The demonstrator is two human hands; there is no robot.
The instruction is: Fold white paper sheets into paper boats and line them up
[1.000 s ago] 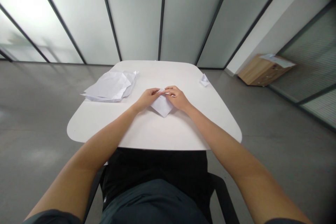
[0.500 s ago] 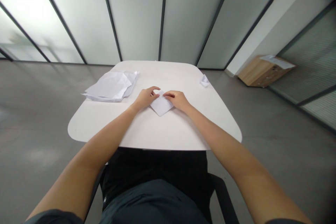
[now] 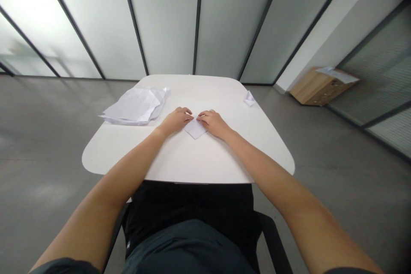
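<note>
Wall: frosted glass panels in dark frames (image 3: 167,17) span the view behind the bench.

Floor: grey polished concrete floor (image 3: 41,137) stretches out past the left side of the bench.

Paper pile: a loose pile of crumpled white paper sheets (image 3: 135,106) lies towards the far left of the bench, near the left hand but not touching it.

Left hand: the left hand (image 3: 176,121) lies palm down, grip open and not clamped, with its fingertips resting on the upper left edge of the folded paper.

Folded paper: a folded white paper (image 3: 195,129) lies flat between the hands near the middle of the white bench (image 3: 192,158), one point aimed at the person.

Right hand: the right hand (image 3: 213,123) mirrors the left, palm down with its grip open, fingertips on the upper right edge of the folded paper and just apart from the left fingertips.

Small paper: a small folded paper piece (image 3: 249,99) sits near the bench's far right edge, well apart from the right hand.

Cabinet: a low wooden drawer unit (image 3: 321,90) stands on the floor at far right, with a paper sheet (image 3: 337,74) on top.
</note>
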